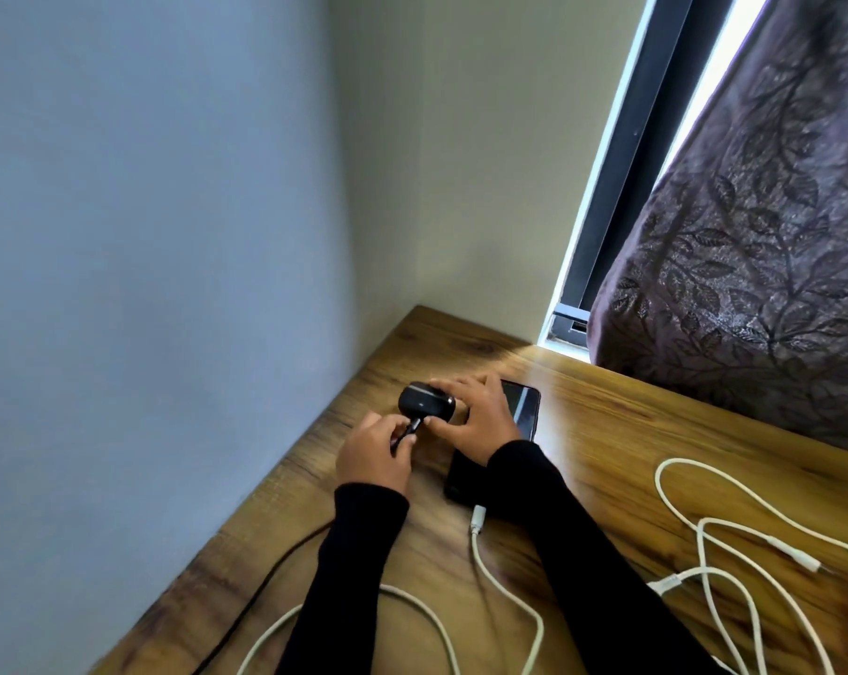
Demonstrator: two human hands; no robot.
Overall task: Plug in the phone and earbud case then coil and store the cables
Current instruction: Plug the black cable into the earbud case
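Two walls: meet at table (607, 421) corner, beside earbud case (424, 404).
Left hand (373, 455): pinches black plug (409, 428) at case.
Right hand (478, 414): fingers curled round case, over phone (524, 406).

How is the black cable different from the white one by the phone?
The black cable is dark and pinched by the left hand at the earbud case; the white cable is pale, and no hand holds it. Its plug lies at the phone. Both trail across the table.

Wooden table (607, 431) with phone (522, 406), white cables (734, 543), black cable (261, 582).
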